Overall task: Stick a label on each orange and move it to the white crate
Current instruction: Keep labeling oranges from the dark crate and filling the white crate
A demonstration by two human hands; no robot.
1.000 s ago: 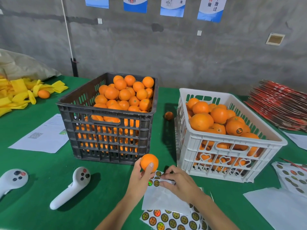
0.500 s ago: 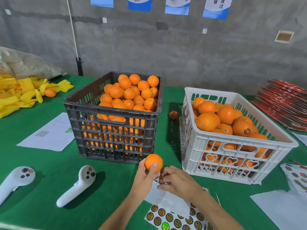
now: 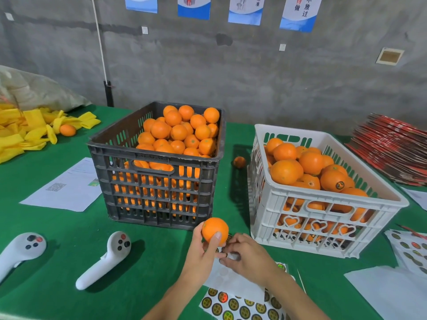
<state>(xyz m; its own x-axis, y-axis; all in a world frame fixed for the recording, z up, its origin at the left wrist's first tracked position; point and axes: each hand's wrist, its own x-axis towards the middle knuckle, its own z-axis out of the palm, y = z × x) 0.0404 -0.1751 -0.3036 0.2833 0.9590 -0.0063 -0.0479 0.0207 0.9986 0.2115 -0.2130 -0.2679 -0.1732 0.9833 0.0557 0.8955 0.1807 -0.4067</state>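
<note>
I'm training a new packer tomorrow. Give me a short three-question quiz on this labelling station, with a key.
1. True or false: the left hand holds an orange above the table.
2. What are the fingers of the right hand working at? A) the sticker sheet B) a controller C) the white crate
3. Fill in: the loose orange on the table lies between the black crate and the ____ crate.

Key: 1 true; 2 A; 3 white.

Grey concrete wall (image 3: 254, 72), blue-white posters (image 3: 300, 12); green-covered table (image 3: 57, 227).
</note>
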